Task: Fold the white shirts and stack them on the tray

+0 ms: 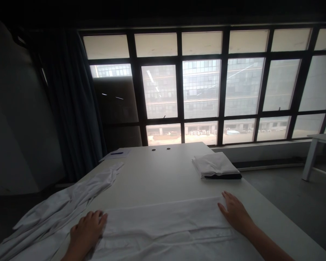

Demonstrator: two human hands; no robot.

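A white cloth (168, 221) lies spread with a folded band along its far edge, at the near end of the white table (157, 174). At its left far corner, my left hand (87, 230) has bent fingers closed on the fabric edge; the fingertips are partly hidden. My right hand (237, 214) rests at the right far corner, thumb and fingers apart, touching the cloth's edge. The near part of the cloth runs out of the bottom of the view.
Loose white fabric (70, 199) is heaped along the left table edge. A folded white stack (216, 165) with a black layer beneath lies at the right edge. Paper with a pen (116, 153) lies far left. Windows stand beyond; another table (313, 152) is at right.
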